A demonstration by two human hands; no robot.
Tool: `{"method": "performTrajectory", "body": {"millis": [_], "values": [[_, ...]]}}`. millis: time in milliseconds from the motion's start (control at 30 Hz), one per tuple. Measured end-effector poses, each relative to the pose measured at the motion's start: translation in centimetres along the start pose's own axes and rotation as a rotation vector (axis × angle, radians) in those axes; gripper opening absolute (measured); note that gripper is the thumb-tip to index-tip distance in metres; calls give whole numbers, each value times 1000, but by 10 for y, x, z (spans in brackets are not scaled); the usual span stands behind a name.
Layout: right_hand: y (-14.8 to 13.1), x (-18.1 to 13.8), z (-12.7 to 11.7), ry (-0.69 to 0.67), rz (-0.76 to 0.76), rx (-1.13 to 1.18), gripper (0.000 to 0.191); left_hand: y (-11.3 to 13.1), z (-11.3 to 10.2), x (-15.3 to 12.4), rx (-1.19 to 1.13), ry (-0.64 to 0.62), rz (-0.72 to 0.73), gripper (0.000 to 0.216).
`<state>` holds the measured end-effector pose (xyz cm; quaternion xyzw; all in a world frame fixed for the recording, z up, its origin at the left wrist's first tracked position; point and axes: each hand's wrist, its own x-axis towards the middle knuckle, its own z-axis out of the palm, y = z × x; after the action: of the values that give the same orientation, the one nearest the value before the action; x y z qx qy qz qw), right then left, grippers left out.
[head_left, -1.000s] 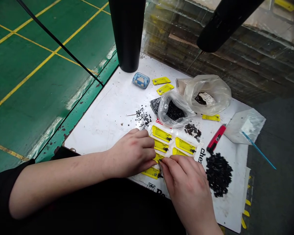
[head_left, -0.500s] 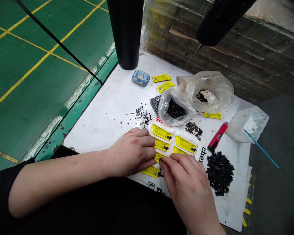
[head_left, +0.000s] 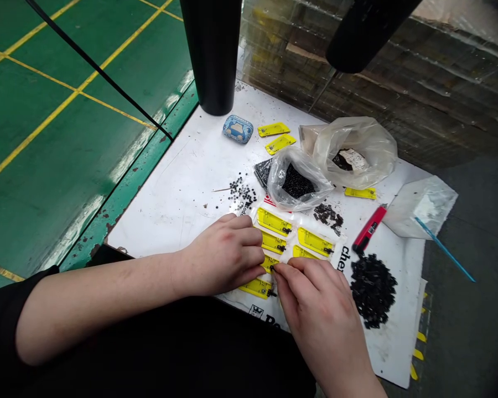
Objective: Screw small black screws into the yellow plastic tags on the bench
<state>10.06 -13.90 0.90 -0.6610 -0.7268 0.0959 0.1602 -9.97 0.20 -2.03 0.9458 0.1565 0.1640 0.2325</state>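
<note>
My left hand (head_left: 228,255) is closed, its fingers pressing on one of several flat yellow plastic pieces (head_left: 269,262) laid in rows on a printed white sheet. At that piece's right end, my right hand (head_left: 315,293) pinches a small black part (head_left: 273,269) between thumb and forefinger. Its exact shape is mostly hidden by the fingertips. A neighbouring yellow piece (head_left: 255,288) lies just below my left fingers with a black part at its right end. Higher up, another yellow piece (head_left: 274,221) carries a similar black part. Beside my right hand is a heap of black plastic parts (head_left: 373,291).
A red utility knife (head_left: 369,228) lies by the heap. Behind the rows stand an open bag of black bits (head_left: 297,182) and a larger plastic bag (head_left: 369,166). A blue tin (head_left: 238,129) sits left, near a black column (head_left: 212,61). A screwdriver tool (head_left: 352,44) hangs overhead.
Both hands keep nearly the same place, with only slight movement of the right fingers at the black part. The whole view has shifted a little.
</note>
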Motion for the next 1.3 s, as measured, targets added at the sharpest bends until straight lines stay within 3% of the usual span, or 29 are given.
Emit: {"method": "performTrajectory", "body": {"millis": [367, 700, 1000, 1300], "values": [[0, 0, -1, -13, -2, -5, 12, 2, -1, 1, 0, -1, 16, 30], [5, -7, -8, 26, 1, -29, 17, 4, -6, 2, -4, -46, 117, 25], [14, -8, -6, -21, 26, -64, 12, 6, -3, 2, 68, -65, 142, 27], [19, -4, -4, -29, -63, -92, 11, 7, 2, 2, 114, -10, 170, 30]]}}
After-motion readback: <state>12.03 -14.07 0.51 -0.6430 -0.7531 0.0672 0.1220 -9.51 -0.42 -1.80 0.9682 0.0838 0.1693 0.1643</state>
